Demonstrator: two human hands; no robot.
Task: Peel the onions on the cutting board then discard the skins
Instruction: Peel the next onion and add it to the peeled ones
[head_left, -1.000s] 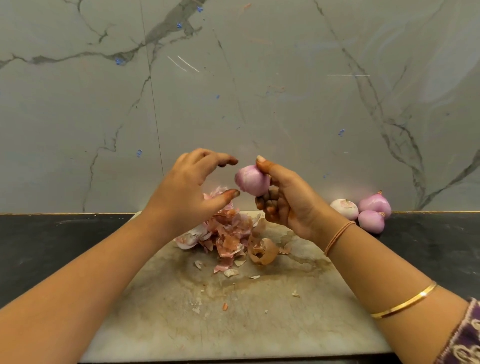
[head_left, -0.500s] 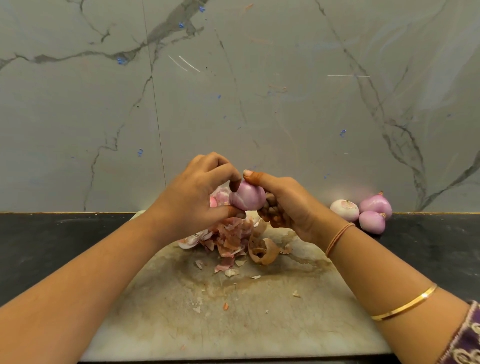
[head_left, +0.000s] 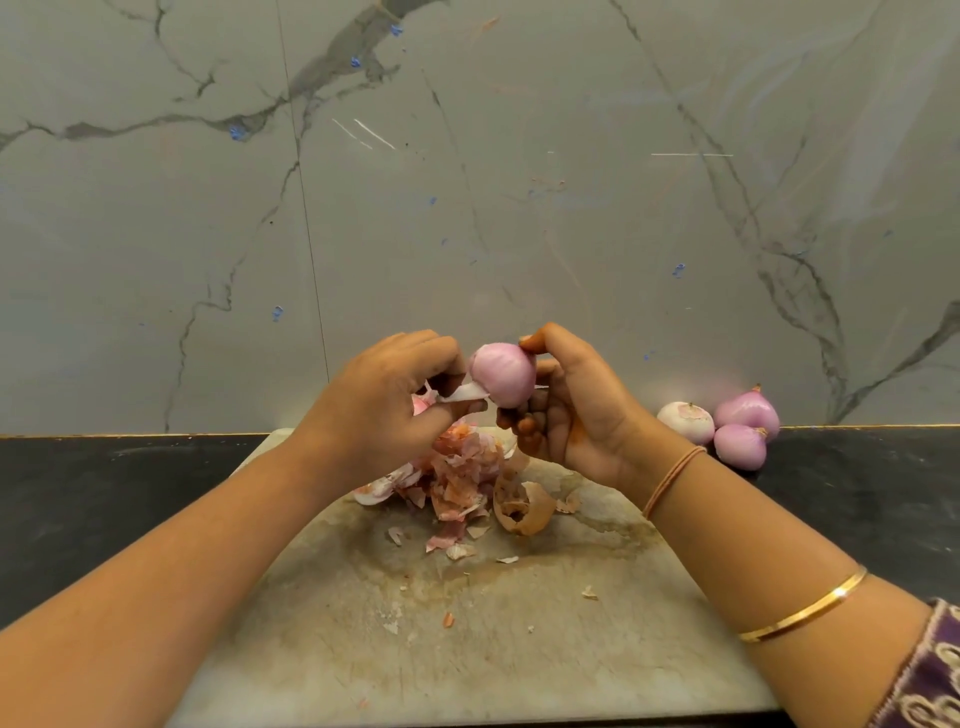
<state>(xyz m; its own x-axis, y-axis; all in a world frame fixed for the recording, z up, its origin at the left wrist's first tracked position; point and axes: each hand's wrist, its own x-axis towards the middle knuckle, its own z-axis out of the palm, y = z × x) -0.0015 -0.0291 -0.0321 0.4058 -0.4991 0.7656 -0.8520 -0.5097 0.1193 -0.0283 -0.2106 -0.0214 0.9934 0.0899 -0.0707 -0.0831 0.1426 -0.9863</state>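
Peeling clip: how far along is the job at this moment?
Done: three onions by the wall look peeled. In hand: right hand holds a fourth onion, left hand pinches a skin strip beside it. Left: the skin pile on the cutting board, not yet discarded.

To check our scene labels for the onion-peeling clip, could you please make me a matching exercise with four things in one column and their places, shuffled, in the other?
Things
1. held onion
2. skin pile
3. three loose onions
4. gold bangle

Places
A. on the black counter, right of the cutting board
B. round the right forearm
C. raised in the right hand, while the left hand pinches its skin flap
D. on the far part of the cutting board

Pairs: 1-C, 2-D, 3-A, 4-B
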